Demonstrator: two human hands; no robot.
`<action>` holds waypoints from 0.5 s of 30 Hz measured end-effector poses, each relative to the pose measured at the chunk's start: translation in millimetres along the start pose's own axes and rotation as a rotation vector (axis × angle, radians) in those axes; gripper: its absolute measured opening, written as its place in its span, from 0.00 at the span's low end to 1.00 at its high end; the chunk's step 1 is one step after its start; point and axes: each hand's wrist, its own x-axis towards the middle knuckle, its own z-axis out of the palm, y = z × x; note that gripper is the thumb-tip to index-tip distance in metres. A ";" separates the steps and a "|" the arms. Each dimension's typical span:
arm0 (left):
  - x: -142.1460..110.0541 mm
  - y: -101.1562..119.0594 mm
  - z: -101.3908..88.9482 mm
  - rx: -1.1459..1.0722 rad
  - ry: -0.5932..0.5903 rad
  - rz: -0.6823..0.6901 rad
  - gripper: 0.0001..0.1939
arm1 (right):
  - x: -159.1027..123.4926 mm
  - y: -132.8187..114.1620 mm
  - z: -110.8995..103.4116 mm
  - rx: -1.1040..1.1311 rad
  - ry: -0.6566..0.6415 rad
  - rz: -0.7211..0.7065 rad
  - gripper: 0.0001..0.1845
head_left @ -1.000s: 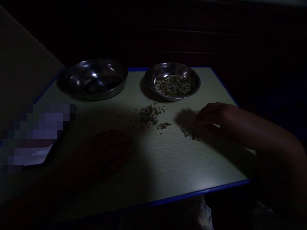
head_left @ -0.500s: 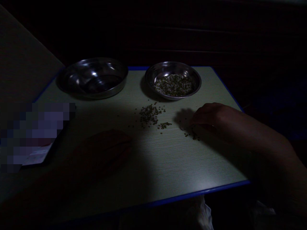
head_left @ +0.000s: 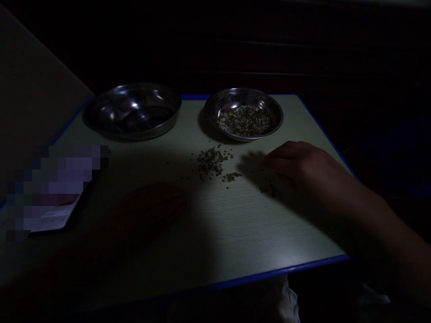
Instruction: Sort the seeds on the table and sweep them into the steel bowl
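A loose pile of small green beans [head_left: 210, 161], like mung beans, lies mid-table, with a small cluster of beans [head_left: 231, 177] beside it. My right hand [head_left: 296, 163] hovers just right of these, palm down, fingers extended and drooping; its thumb is hidden. Nothing shows in its fingers. Under its fingertips, in shadow, are a few dark beans [head_left: 269, 189]. My left hand [head_left: 155, 202] rests low over the table left of the pile, so dark that its fingers barely show. Behind the pile, a steel bowl [head_left: 244, 138] holds green beans mixed with white grains.
A larger steel bowl [head_left: 153, 132] stands at the back left, its inside dark. At the left edge lies a flat, partly blurred device or packet [head_left: 60, 220]. The pale table [head_left: 249, 233] has a blue rim [head_left: 303, 268]. A wall rises at the far left.
My right hand has risen slightly and shifted left, its fingers straighter than before. My left hand and the bean pile stay put; the view has shifted a little.
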 end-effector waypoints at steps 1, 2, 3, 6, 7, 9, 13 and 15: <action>-1.4 -1.3 0.8 0.009 -0.020 0.006 0.17 | -0.5 0.2 -0.7 0.002 0.009 0.005 0.15; -2.5 -2.2 1.4 0.010 -0.039 -0.017 0.17 | -0.9 0.6 -0.9 0.006 0.017 0.006 0.15; -3.3 -2.8 2.0 -0.007 -0.055 -0.059 0.18 | -1.3 1.2 -0.9 0.008 0.025 0.004 0.15; -3.7 -2.2 2.1 -0.084 -0.054 -0.134 0.17 | -2.2 3.5 0.0 0.010 0.038 -0.009 0.15; -3.2 -1.3 1.6 -0.092 -0.040 -0.115 0.17 | -2.4 4.1 0.2 0.011 0.040 -0.012 0.15; -0.8 1.7 -0.5 -0.109 -0.023 -0.074 0.17 | -2.8 4.6 0.3 0.017 0.043 -0.013 0.16; 6.4 8.1 -5.0 -0.113 -0.100 -0.276 0.16 | -2.8 3.2 -0.2 0.049 0.035 -0.013 0.17; 6.3 6.4 -3.6 -0.098 -0.124 -0.344 0.17 | -1.6 2.1 -0.2 0.082 0.027 -0.013 0.17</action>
